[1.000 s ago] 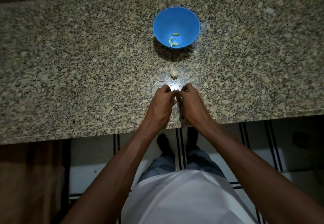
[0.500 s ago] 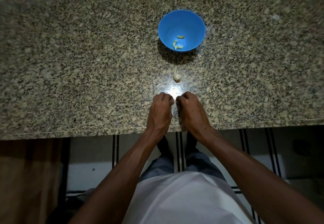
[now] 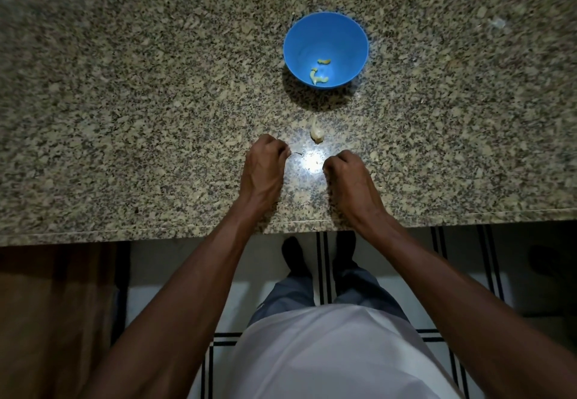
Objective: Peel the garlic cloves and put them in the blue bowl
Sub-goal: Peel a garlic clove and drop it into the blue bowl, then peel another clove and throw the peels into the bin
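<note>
The blue bowl (image 3: 325,31) stands on the granite counter (image 3: 125,117), far from me, with three small peeled garlic pieces (image 3: 319,77) in its bottom. One unpeeled garlic clove (image 3: 316,134) lies on the counter between the bowl and my hands. My left hand (image 3: 265,170) and my right hand (image 3: 348,180) rest knuckles-up on the counter, a hand's width apart, with the fingers of both curled under. Whatever they hold is hidden. A thin strip of garlic skin (image 3: 296,153) shows at my left fingertips.
A bright spot of light (image 3: 310,162) falls on the counter between my hands. The counter's front edge (image 3: 187,228) runs just behind my wrists. Below it are the tiled floor (image 3: 187,267) and my feet.
My hands were pressed together over one small thing; now they have pulled apart, the left going left and the right going right. The bowl and the loose clove have not moved.
</note>
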`<state>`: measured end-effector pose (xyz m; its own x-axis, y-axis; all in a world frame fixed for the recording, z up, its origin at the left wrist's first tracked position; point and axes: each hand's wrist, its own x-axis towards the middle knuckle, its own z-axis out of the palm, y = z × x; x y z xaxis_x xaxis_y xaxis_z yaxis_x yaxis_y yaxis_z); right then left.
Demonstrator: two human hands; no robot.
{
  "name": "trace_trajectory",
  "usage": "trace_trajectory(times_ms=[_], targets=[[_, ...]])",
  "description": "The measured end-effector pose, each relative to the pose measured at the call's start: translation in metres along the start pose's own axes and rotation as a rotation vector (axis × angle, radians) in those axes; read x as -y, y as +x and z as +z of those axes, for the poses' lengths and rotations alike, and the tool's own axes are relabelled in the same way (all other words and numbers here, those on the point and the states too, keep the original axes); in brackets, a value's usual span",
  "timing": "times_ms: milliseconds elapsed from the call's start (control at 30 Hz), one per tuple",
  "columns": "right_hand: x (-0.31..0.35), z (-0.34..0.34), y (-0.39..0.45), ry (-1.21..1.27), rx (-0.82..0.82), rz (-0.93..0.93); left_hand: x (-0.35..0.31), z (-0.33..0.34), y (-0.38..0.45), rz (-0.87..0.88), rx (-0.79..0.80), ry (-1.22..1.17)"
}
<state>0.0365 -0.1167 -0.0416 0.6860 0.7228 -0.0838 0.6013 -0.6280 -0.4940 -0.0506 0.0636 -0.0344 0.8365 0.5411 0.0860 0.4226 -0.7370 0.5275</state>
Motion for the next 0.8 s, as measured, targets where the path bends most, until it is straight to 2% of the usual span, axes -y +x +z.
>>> trace_trajectory(times_ms=[200, 333, 400, 467, 533, 633, 700, 800], targets=[[0.005, 0.003, -0.004, -0.114, -0.045, -0.031, -0.011, 0.008, 0.0, 0.151, 0.15, 0.35], [0.007, 0.001, -0.005, -0.162, -0.049, -0.046, -0.013, 0.015, -0.003, 0.161, 0.195, 0.431], [0.008, -0.003, -0.003, -0.069, -0.045, -0.028, -0.009, 0.015, -0.003, 0.149, 0.233, 0.39], [0.009, -0.014, -0.002, 0.211, -0.054, 0.105, -0.009, 0.01, -0.008, 0.085, 0.214, 0.176], [0.006, -0.027, 0.001, 0.498, -0.049, 0.288, -0.015, -0.001, -0.017, -0.098, 0.202, -0.154], [-0.001, -0.036, 0.001, 0.785, 0.005, 0.484, -0.021, -0.013, -0.033, -0.38, 0.262, -0.526], [-0.003, -0.04, 0.001, 0.957, 0.05, 0.533, -0.022, -0.014, -0.043, -0.502, 0.23, -0.735], [-0.001, -0.043, 0.001, 1.057, 0.098, 0.551, -0.021, -0.013, -0.047, -0.7, 0.131, -1.074]])
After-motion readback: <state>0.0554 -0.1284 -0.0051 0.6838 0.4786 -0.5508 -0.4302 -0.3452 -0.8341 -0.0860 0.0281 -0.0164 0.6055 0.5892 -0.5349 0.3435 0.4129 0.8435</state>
